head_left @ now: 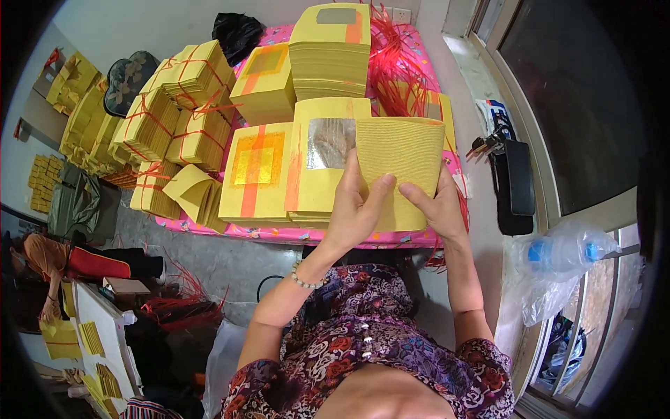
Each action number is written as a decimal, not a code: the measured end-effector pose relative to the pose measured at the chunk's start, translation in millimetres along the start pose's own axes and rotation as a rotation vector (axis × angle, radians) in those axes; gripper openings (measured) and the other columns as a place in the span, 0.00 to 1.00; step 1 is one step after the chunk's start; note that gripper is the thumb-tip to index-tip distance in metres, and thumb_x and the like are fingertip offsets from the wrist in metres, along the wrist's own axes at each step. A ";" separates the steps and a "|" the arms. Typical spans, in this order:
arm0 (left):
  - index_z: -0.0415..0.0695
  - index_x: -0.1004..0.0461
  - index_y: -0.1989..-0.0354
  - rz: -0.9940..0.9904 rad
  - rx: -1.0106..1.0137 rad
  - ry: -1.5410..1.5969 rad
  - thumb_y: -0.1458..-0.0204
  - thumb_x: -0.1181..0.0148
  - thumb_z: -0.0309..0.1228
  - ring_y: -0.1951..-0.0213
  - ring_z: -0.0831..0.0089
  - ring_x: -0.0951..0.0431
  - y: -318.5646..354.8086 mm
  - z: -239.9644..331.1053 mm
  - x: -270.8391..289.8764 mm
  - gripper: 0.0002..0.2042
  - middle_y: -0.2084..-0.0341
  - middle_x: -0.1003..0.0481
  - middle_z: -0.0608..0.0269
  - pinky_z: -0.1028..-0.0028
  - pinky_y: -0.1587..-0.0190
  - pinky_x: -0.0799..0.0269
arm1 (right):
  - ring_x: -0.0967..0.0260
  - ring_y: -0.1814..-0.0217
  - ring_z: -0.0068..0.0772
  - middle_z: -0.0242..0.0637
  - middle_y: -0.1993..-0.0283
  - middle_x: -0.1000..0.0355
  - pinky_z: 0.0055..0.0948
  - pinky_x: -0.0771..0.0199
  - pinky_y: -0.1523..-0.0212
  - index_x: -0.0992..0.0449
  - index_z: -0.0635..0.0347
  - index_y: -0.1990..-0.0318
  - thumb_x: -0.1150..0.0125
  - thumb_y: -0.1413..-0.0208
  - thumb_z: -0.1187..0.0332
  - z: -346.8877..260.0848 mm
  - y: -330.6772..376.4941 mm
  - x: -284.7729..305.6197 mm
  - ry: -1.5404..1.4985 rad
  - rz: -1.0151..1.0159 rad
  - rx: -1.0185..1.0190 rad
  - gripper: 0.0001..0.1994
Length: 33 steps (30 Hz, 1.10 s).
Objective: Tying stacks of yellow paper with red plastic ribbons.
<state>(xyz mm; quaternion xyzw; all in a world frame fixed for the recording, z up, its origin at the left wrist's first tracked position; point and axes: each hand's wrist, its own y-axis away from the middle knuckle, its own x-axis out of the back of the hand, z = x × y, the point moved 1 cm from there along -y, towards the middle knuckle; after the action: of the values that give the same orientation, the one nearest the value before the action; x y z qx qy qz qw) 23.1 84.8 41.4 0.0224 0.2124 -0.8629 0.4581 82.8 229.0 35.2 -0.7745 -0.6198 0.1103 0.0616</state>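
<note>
A folded wad of yellow joss paper (401, 150) is held upright in front of me, its top edge curving over in a fold. My left hand (354, 206) grips its left side, thumb across the near face. On the right edge, my right hand (441, 206) is closed around the paper, with its thumb pointing at the other thumb. Partly hidden behind the left fingers lies a stack with a silver foil square (328, 143). Beside that sits a stack with a gold and orange square (257, 164).
Tall yellow stacks (329, 63) stand farther back on the pink tablecloth (279, 35). Tied bundles (146, 126) pile up at left, red strips (398, 63) at back right. A plastic bottle (558, 253) lies by the window. Another person (45, 262) handles yellow sheets at a white table (105, 328).
</note>
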 end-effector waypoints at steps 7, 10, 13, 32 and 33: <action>0.36 0.43 0.42 -0.011 0.056 0.022 0.42 0.50 0.22 0.46 0.75 0.34 -8.7 -4.4 6.1 0.20 0.51 0.32 0.58 0.74 0.44 0.38 | 0.32 0.48 0.25 0.38 0.49 0.30 0.27 0.31 0.48 0.35 0.66 0.44 0.37 0.47 0.72 -4.2 -7.3 -2.1 0.150 0.031 0.011 0.24; 0.36 0.42 0.42 -0.020 0.120 0.057 0.42 0.50 0.22 0.47 0.75 0.32 -20.1 -10.2 11.5 0.20 0.50 0.31 0.57 0.73 0.45 0.36 | 0.31 0.50 0.25 0.38 0.51 0.28 0.26 0.29 0.50 0.35 0.66 0.44 0.38 0.45 0.71 1.4 -15.7 -2.2 0.004 0.046 -0.094 0.22; 0.36 0.42 0.42 -0.027 0.182 0.131 0.41 0.48 0.24 0.49 0.74 0.30 -32.0 -16.3 14.6 0.20 0.50 0.30 0.56 0.73 0.46 0.33 | 0.29 0.51 0.24 0.39 0.51 0.28 0.25 0.28 0.52 0.34 0.67 0.45 0.39 0.43 0.67 3.6 -23.3 0.2 -0.099 0.058 -0.146 0.21; 0.37 0.35 0.44 0.014 0.454 0.114 0.41 0.46 0.28 0.52 0.71 0.26 -52.8 -26.4 18.4 0.17 0.52 0.27 0.56 0.72 0.51 0.29 | 0.27 0.54 0.24 0.39 0.52 0.27 0.23 0.26 0.55 0.32 0.67 0.46 0.42 0.41 0.63 15.5 -41.2 5.9 -0.181 0.114 -0.270 0.20; 0.38 0.36 0.44 0.016 0.461 0.112 0.41 0.46 0.28 0.52 0.71 0.26 -53.4 -27.2 17.9 0.18 0.52 0.27 0.55 0.72 0.51 0.29 | 0.27 0.54 0.24 0.39 0.52 0.27 0.23 0.26 0.55 0.32 0.67 0.46 0.42 0.41 0.63 15.6 -42.1 6.8 -0.188 0.108 -0.274 0.20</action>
<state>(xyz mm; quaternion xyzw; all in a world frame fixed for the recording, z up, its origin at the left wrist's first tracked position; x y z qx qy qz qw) -34.3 107.5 31.0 0.1759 0.0344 -0.8824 0.4351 40.5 244.4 29.1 -0.7940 -0.5898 0.0998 -0.1088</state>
